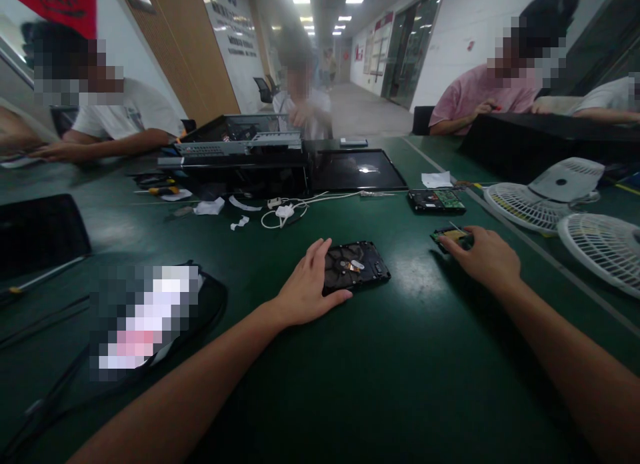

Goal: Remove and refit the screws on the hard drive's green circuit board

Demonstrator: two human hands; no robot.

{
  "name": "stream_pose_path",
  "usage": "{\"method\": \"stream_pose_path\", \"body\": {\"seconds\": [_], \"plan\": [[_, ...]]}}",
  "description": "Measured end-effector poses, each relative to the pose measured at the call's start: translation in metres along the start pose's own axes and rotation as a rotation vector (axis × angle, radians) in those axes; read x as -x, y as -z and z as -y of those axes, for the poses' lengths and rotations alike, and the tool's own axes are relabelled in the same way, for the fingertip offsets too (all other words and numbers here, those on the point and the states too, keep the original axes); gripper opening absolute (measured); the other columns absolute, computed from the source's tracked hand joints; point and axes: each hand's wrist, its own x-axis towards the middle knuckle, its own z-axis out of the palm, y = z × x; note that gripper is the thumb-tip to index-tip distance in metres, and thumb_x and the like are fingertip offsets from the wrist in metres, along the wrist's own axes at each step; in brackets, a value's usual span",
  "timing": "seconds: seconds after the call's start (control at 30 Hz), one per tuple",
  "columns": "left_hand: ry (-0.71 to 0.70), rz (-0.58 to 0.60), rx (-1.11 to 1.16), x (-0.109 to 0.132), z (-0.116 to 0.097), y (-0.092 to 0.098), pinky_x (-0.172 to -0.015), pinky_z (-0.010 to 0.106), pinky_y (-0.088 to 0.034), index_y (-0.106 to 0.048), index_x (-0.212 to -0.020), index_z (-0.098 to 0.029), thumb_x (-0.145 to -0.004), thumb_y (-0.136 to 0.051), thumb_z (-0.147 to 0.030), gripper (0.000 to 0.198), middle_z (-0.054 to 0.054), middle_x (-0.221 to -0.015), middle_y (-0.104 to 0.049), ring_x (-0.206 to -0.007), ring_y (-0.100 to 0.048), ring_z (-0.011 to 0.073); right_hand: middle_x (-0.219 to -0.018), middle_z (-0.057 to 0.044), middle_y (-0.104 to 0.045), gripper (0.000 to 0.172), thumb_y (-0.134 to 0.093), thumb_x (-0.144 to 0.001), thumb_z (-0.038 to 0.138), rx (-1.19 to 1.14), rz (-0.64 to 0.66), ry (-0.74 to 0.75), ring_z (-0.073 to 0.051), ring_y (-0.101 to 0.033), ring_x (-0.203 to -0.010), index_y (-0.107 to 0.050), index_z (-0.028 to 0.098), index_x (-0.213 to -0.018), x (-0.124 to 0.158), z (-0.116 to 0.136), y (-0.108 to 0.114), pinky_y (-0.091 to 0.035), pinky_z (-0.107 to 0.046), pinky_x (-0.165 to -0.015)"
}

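An opened black hard drive [356, 267] lies on the green table [390, 371] in front of me. My left hand [310, 284] rests on its left edge, fingers stretched flat and thumb under the near side. Further right, my right hand [484, 254] covers a small green circuit board [451, 236], fingers curled down on it. A thin metal tool tip shows just above that board. A second hard drive [436, 201], circuit side up, lies beyond my right hand.
An open computer case [240, 154] and its black side panel [356, 171] stand mid-table. White cable [290, 207], paper scraps and a yellow screwdriver [163, 191] lie near it. Two white fan grilles [530, 204] sit right. A black pouch [150, 317] sits left. Other people sit around.
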Motion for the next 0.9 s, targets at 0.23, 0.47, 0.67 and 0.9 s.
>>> {"method": "stream_pose_path", "body": {"seconds": [0.23, 0.47, 0.67, 0.9], "plan": [[0.033, 0.019, -0.04, -0.001, 0.001, -0.005, -0.124, 0.059, -0.034, -0.005, -0.168, -0.024, -0.087, -0.066, -0.074, 0.113, 0.019, -0.172, -0.018, -0.154, -0.033, 0.0426, -0.133, -0.028, -0.062, 0.082, -0.041, -0.094, 0.079, 0.058, 0.058, 0.024, -0.044, -0.066, -0.11, -0.061, 0.016, -0.142, 0.008, 0.018, -0.008, -0.053, -0.051, -0.082], [0.084, 0.048, -0.009, 0.0, 0.0, -0.002, -0.12, 0.063, -0.037, -0.003, -0.168, -0.03, -0.086, -0.065, -0.076, 0.113, 0.016, -0.174, -0.014, -0.152, -0.035, 0.0456, -0.118, -0.024, -0.073, 0.065, -0.041, -0.099, 0.066, 0.138, 0.064, 0.068, -0.04, -0.069, -0.101, -0.075, 0.014, -0.118, 0.009, 0.023, 0.001, -0.05, -0.046, -0.077], [0.088, 0.052, 0.007, 0.0, -0.001, -0.002, -0.121, 0.061, -0.037, -0.002, -0.168, -0.029, -0.087, -0.066, -0.075, 0.113, 0.016, -0.174, -0.014, -0.155, -0.031, 0.0449, -0.106, -0.022, -0.077, 0.063, -0.032, -0.105, 0.059, 0.171, -0.041, 0.01, -0.038, -0.072, -0.096, -0.075, 0.017, -0.125, 0.01, 0.016, 0.013, -0.041, -0.041, -0.071], [0.068, 0.043, 0.006, 0.0, 0.001, -0.003, -0.121, 0.063, -0.036, -0.004, -0.168, -0.027, -0.087, -0.064, -0.076, 0.112, 0.018, -0.172, -0.018, -0.153, -0.034, 0.0455, -0.1, -0.02, -0.077, 0.057, -0.033, -0.108, 0.051, 0.28, -0.184, -0.001, -0.032, -0.071, -0.086, -0.076, 0.014, -0.119, 0.006, 0.0, 0.01, -0.029, -0.037, -0.064]]}}
